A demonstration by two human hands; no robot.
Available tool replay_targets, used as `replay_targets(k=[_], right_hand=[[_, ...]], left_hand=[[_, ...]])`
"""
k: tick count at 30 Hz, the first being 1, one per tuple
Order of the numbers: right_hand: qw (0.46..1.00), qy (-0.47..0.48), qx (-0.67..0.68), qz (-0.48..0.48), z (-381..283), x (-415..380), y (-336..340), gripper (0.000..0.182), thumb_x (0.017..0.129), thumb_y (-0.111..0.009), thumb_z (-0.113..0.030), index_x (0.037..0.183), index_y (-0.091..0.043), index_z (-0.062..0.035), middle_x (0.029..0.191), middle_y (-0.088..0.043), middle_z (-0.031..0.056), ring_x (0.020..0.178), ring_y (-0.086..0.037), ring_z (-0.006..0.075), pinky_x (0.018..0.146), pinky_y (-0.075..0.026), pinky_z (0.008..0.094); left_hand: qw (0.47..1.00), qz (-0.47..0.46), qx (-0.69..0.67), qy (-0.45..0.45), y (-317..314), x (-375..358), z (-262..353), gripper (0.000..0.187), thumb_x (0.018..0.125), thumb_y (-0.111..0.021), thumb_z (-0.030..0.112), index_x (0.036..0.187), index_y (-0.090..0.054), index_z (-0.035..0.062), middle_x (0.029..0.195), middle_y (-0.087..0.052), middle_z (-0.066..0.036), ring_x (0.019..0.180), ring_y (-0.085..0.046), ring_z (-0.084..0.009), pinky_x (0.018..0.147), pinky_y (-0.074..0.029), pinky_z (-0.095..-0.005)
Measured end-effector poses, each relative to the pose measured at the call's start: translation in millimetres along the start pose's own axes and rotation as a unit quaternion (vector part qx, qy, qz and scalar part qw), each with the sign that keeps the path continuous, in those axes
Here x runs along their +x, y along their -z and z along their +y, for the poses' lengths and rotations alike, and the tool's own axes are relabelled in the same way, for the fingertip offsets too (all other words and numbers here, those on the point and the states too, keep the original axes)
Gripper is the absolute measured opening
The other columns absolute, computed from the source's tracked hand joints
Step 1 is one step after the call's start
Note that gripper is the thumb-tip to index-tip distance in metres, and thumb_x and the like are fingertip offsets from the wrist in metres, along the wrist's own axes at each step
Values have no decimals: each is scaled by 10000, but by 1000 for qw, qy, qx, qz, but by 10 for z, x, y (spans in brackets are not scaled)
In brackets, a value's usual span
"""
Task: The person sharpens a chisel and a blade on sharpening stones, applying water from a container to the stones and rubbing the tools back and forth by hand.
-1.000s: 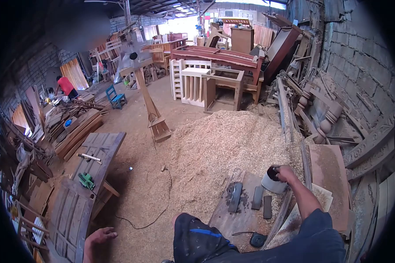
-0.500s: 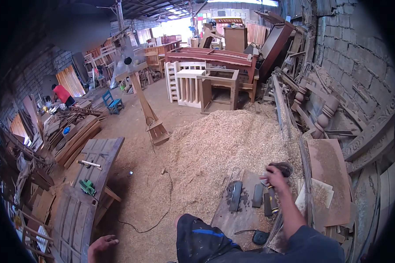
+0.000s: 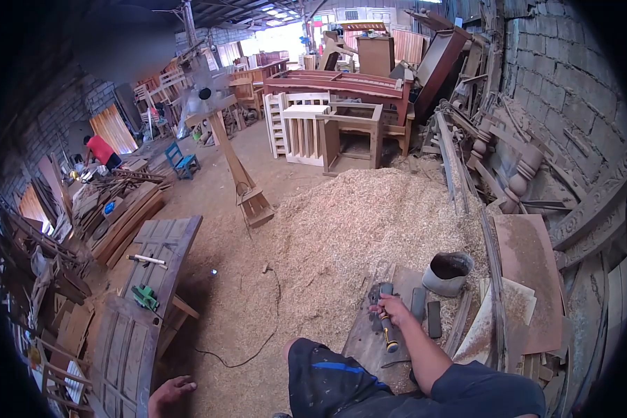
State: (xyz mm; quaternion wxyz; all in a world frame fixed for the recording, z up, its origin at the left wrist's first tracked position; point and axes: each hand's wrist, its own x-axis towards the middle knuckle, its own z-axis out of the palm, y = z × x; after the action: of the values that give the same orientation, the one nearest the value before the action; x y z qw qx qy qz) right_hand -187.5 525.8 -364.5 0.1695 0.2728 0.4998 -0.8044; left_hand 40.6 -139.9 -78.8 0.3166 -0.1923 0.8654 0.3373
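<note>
My right hand (image 3: 391,310) is closed around a chisel (image 3: 389,334) with a black and yellow handle, butt end toward me. The chisel's front part meets a dark sharpening stone (image 3: 386,288) on a wet wooden board (image 3: 362,341); my fingers hide much of the blade. Right of it lie a grey sharpening stone (image 3: 418,301) and a smaller dark block (image 3: 434,319). Just beyond them stands a round grey container (image 3: 447,282) with a dark inside. My left hand (image 3: 172,391) hangs low at the left, fingers apart and holding nothing.
A large heap of wood shavings (image 3: 369,216) rises ahead. To the left, a panelled door (image 3: 129,348) carries a green tool (image 3: 145,297) and a hammer-like tool (image 3: 148,260). Boards lean along the right wall. A cord (image 3: 279,299) crosses the floor. A person in red (image 3: 97,150) bends far left.
My right hand has moved from over the container, left and nearer to me, bringing the chisel onto the left sharpening stone. My left hand stays low at the left.
</note>
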Motion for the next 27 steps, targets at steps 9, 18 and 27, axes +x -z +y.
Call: replay_targets(k=[9, 18, 27], right_hand=[[999, -32, 19, -4, -22, -134, -56, 663, 985, -476, -30, 1592, -262, -190, 890, -660, 190, 581, -487, 126, 473, -450, 264], [998, -34, 46, -3, -44, -234, -131, 632, 965, -477, -17, 1554, -310, -174, 944, -663, 216, 591, -507, 136, 466, -449, 268], [998, -13, 57, 9, -78, -345, -193, 566, 972, -477, 0, 1504, -340, -136, 950, -685, 239, 596, -534, 143, 458, -446, 263]], left_hand=[[1000, 8, -26, -5, -3, 13, 18, 801, 943, -696, 453, 1499, -419, -52, 1508, -514, -190, 1418, -464, -286, 1183, -339, -367], [999, 13, -33, -5, -2, 9, -15, 799, 944, -706, 443, 1501, -418, -51, 1496, -526, -191, 1405, -481, -278, 1175, -350, -359], [999, 13, -34, 9, -3, -58, 142, 793, 947, -700, 440, 1502, -417, -50, 1495, -527, -190, 1398, -488, -284, 1168, -361, -360]])
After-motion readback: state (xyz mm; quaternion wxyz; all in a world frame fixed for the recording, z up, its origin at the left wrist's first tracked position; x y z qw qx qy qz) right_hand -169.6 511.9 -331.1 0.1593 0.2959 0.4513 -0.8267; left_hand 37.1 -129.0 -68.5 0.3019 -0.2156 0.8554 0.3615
